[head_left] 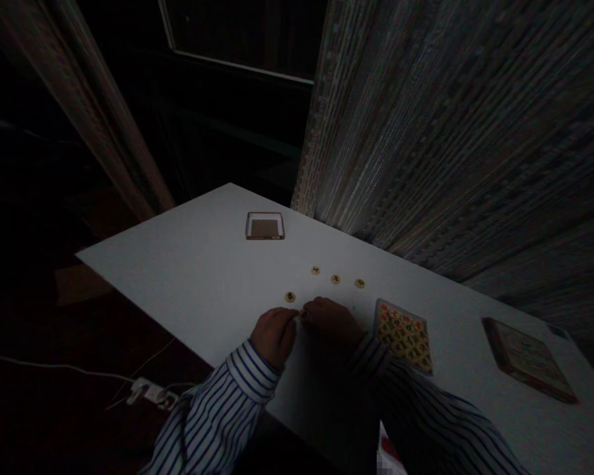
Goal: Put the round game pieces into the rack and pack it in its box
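Note:
My left hand [274, 336] and my right hand [334, 321] meet low over the white table [198, 264]. Between their fingertips is a round Chinese chess piece [303, 315], mostly covered by the fingers. Both hands are closed, with fingertips pinched at the piece's edges. Just beyond them a single Chinese chess piece [290, 297] lies flat, its dark character facing up. Farther back, three more pieces lie apart in a loose row, among them one in the middle [335, 279]. Beside my right forearm sits a clear tray [377, 316] filled with rows of pieces, red-marked and dark-marked.
A shallow open box lid [265, 238] rests near the table's far edge. At the right lies a flat box with a printed cover [529, 359]. Stringed curtains [400, 132] hang behind the table. A white power strip [153, 392] with cords is down at the left.

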Tool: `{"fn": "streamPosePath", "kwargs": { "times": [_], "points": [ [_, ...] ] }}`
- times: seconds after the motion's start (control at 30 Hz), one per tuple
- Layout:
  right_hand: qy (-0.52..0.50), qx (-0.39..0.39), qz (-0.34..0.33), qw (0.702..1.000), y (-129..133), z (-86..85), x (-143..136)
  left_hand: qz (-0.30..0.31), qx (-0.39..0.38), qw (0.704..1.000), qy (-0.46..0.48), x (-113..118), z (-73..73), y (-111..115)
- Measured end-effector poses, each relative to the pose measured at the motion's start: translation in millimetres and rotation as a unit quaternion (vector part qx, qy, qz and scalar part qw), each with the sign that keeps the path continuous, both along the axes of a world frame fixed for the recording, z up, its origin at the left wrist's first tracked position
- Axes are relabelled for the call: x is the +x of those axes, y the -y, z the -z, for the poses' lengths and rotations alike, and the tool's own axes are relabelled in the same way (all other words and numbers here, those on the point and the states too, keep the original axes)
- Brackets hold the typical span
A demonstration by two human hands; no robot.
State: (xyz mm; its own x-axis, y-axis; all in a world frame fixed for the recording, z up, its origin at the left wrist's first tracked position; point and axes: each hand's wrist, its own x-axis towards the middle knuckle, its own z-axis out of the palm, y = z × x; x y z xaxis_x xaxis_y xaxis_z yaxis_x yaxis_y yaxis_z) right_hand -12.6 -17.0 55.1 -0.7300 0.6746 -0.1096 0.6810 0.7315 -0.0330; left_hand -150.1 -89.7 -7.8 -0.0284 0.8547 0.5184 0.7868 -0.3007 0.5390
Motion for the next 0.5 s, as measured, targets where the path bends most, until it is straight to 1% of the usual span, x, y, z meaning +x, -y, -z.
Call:
{"fn": "streamPosePath", "kwargs": {
  "times": [0.13, 0.23, 0.4, 0.5],
  "points": [
    [-0.039, 0.012, -0.017, 0.999, 1.2, 4.9, 3.6, -0.002, -0.008, 0.999, 0.036, -0.1, 0.4, 0.2],
    [-0.062, 0.017, -0.022, 0.998, 3.1, 5.6, 5.1, -0.013, -0.030, 0.995, 0.092, 0.4, -1.5, 0.8],
    [-0.094, 0.023, -0.037, 0.995, 7.0, 1.6, 7.5, -0.024, -0.087, 0.975, 0.201, 2.1, -4.0, 1.8],
    [-0.108, 0.029, -0.051, 0.992, 8.0, 0.1, 9.8, -0.023, -0.108, 0.965, 0.239, 2.9, -3.1, 1.5]
  ]
}}
